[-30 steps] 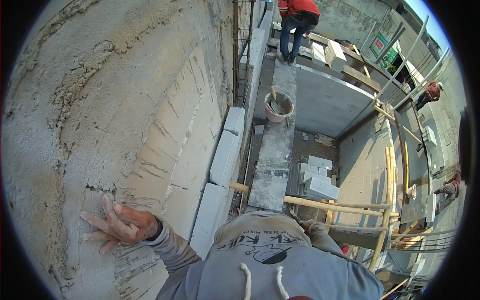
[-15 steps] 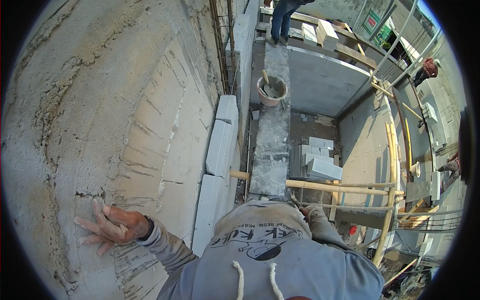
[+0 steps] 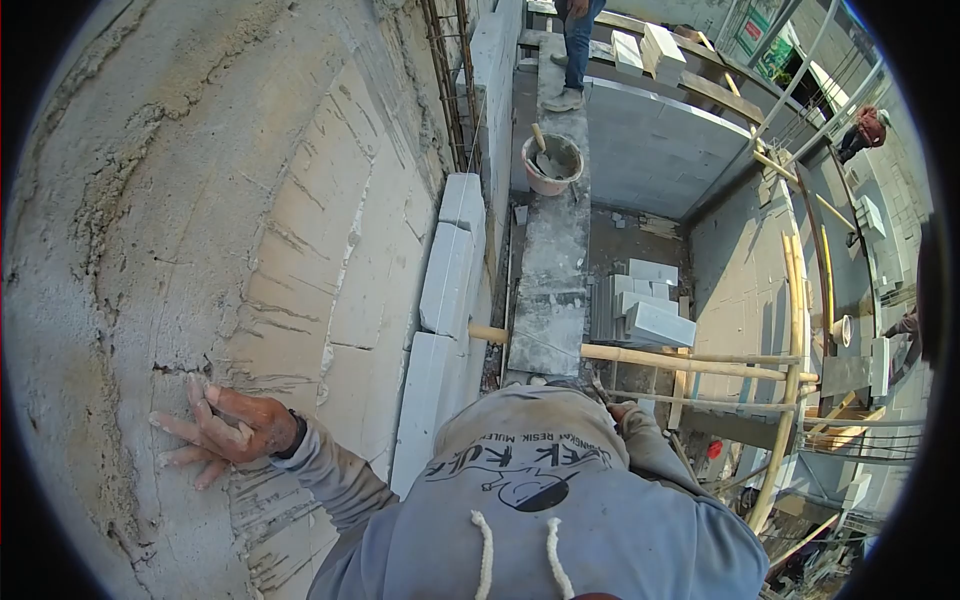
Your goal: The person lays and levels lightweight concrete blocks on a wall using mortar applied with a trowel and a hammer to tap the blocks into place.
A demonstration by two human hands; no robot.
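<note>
My left hand [image 3: 225, 430] rests against the rough grey plastered wall [image 3: 150, 330] at the left, fingers spread, with a dark band at its wrist. My right hand [image 3: 622, 410] is low in front of my body, partly covered by the grey hoodie [image 3: 560, 540]. Its fingers look curled around a thin greyish thing [image 3: 600, 386], too small and hidden to identify. White blocks [image 3: 447, 277] form a course along the wall, with a string above them. Ahead, a bucket [image 3: 552, 165] of grey mortar with a wooden-handled tool [image 3: 538, 137] in it stands on the plank [image 3: 553, 250].
Bamboo poles [image 3: 690, 365] cross below the plank's near end. Stacked white blocks [image 3: 655, 310] lie lower on the right. Another person [image 3: 577, 50] stands at the plank's far end, and a person in red [image 3: 865, 133] is at far right. Vertical rebar [image 3: 447, 85] rises beside the wall.
The person at the plank's far end has shifted, one foot now nearer the bucket. My view has tilted slightly, moving the scene rightward. My left hand stays on the wall.
</note>
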